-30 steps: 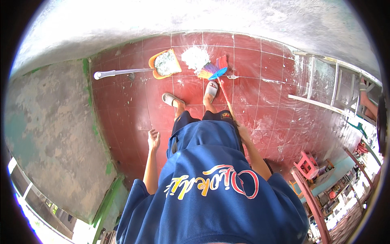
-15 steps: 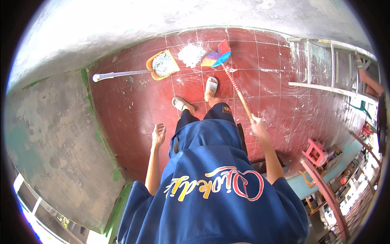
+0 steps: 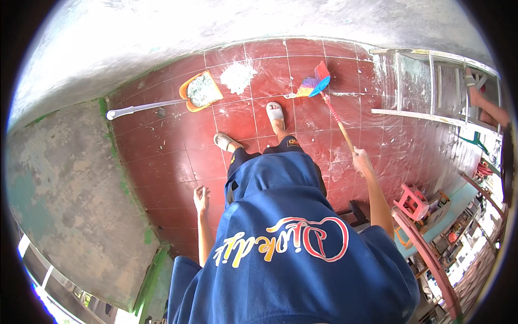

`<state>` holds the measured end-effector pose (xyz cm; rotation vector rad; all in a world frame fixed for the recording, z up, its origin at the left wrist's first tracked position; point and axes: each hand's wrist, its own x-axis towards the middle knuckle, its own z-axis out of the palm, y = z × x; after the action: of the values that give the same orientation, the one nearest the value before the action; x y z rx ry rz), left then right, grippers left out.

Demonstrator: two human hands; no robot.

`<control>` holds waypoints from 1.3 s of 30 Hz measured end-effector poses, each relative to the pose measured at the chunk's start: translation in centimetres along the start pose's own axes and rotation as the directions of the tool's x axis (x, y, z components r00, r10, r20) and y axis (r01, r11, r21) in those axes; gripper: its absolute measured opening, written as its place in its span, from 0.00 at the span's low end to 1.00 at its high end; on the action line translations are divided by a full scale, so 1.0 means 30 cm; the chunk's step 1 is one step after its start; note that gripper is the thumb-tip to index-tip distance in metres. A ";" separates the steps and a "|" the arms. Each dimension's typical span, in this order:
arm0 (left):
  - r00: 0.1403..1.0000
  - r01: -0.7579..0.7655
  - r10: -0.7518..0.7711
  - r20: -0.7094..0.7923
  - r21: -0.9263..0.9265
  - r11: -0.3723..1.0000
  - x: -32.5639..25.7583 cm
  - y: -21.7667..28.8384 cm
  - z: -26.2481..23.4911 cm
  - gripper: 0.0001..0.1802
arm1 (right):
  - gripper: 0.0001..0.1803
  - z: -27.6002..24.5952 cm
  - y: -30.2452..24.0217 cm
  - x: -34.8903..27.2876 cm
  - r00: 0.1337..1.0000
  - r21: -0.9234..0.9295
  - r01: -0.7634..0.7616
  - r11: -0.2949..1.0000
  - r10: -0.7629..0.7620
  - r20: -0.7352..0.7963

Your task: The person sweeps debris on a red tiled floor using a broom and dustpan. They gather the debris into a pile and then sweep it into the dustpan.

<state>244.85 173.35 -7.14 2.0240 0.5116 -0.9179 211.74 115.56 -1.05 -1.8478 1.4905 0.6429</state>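
My right hand (image 3: 362, 161) is closed round the upper end of a broom's wooden handle. The broom (image 3: 340, 121) slants away from me, and its multicoloured bristles rest on the red tiles to the right of my feet. Beyond my feet lies a heap of white debris (image 3: 237, 78), apart from the bristles. Left of the heap, an orange dustpan (image 3: 184, 88) with a long pale handle (image 3: 143, 108) lies on the floor, holding whitish scraps. My left hand (image 3: 201, 198) hangs at my left side, fingers loosely curled and apart, with nothing in it.
A white ladder (image 3: 413, 113) lies at the far right, with another person's legs (image 3: 488, 110) beyond it. Walls (image 3: 70, 194) bound the floor ahead and at left. A pink stool (image 3: 413, 202) and a reddish rail (image 3: 426, 259) are at right. White smears and flakes mark the tiles.
The broom's bristles have swung to the right, away from the white heap, and my right hand has moved right with the handle. The whole view has shifted a little.
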 end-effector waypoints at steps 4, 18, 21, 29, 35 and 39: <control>0.993 -0.087 0.058 0.105 0.288 0.954 -0.118 -0.049 0.171 0.23 | 0.18 0.015 0.124 0.184 0.983 -0.127 0.167 0.978 -0.174 -0.052; 0.980 -0.196 0.186 0.068 0.207 0.958 -0.265 0.132 0.295 0.21 | 0.12 -0.028 -0.404 0.454 0.944 0.160 0.258 0.953 -0.284 0.166; 0.984 -0.177 0.165 0.072 0.222 0.959 -0.267 0.115 0.301 0.21 | 0.12 -0.125 -0.347 0.403 0.945 0.183 0.237 0.954 -0.270 0.186; 0.987 -0.135 0.116 0.115 0.177 0.975 -0.250 -0.015 0.413 0.23 | 0.10 -0.366 0.052 0.111 0.936 -0.184 0.326 0.927 -0.344 -0.071; 0.980 -0.161 0.144 0.139 0.123 0.979 -0.276 0.019 0.462 0.23 | 0.14 -0.350 0.070 0.090 0.969 -0.176 0.083 0.981 -0.121 -0.216; 0.983 -0.136 0.121 0.136 0.108 0.985 -0.269 0.023 0.457 0.23 | 0.15 -0.250 0.028 0.299 0.962 -0.350 0.083 0.933 -0.166 -0.216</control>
<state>234.29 161.48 -5.90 2.0597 0.2576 -1.0116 212.69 104.01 -2.85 -2.3391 1.4659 0.6620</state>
